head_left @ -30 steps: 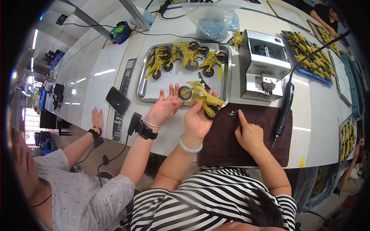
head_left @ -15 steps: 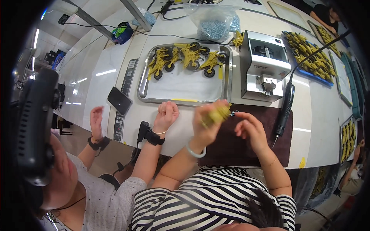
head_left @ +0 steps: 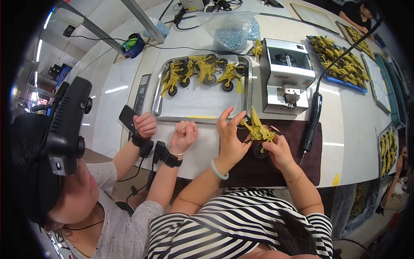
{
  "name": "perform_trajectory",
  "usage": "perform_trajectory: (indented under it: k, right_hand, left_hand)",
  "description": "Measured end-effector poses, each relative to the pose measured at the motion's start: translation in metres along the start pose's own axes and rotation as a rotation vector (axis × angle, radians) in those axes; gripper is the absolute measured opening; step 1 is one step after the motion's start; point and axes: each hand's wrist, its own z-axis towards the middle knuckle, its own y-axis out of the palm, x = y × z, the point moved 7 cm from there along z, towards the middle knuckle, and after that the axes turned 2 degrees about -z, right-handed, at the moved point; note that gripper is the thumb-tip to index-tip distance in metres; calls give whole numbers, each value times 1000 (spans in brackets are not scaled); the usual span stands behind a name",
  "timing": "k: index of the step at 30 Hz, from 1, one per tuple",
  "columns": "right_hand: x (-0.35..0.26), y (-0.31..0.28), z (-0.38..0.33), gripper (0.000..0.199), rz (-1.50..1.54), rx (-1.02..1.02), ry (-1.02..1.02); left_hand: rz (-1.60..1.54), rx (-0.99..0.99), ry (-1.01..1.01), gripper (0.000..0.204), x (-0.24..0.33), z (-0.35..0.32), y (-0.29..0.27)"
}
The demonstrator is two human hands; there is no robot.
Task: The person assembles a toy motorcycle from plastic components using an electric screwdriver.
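Observation:
A yellow toy motorcycle (head_left: 260, 133) with black wheels is tilted between my hands, above a dark brown mat (head_left: 241, 170). My right hand (head_left: 280, 149) grips it from the right, near the lower wheel. Beside its left end is my left hand (head_left: 233, 140), fingers spread and raised around the upper wheel. Whether my left thumb touches the toy, I cannot tell. On the mat's right side rests a black electric screwdriver (head_left: 312, 121) with a cord.
Several yellow toy motorcycles lie in a metal tray (head_left: 172, 115). A white-and-black machine (head_left: 285, 75) stands beside it, near a bag of small bluish parts (head_left: 233, 39). A co-worker's two closed hands (head_left: 184, 136) are at my left, near a phone (head_left: 128, 118). Blue tray (head_left: 345, 83) holds more toys.
The toy, blurred in my left hand before, is now gripped by my right hand. My left fingers have spread. The co-worker's farther hand has moved right and closed beside the phone.

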Motion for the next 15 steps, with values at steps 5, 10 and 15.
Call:
perform_trajectory:
  k: [5,10,15]
  right_hand:
    - [4,-8,-6,41,-95,134,-132]
    - [-16,-12,-9,35,-169,184,-306]
    - [-23,-6,-15,37,-223,224,-418]
  left_hand:
    - [-59,-85,-29,80,-4,0,6]
    - [19,-94,130,69,9,-5,0]
    - [159,-103,146,66,9,-11,5]
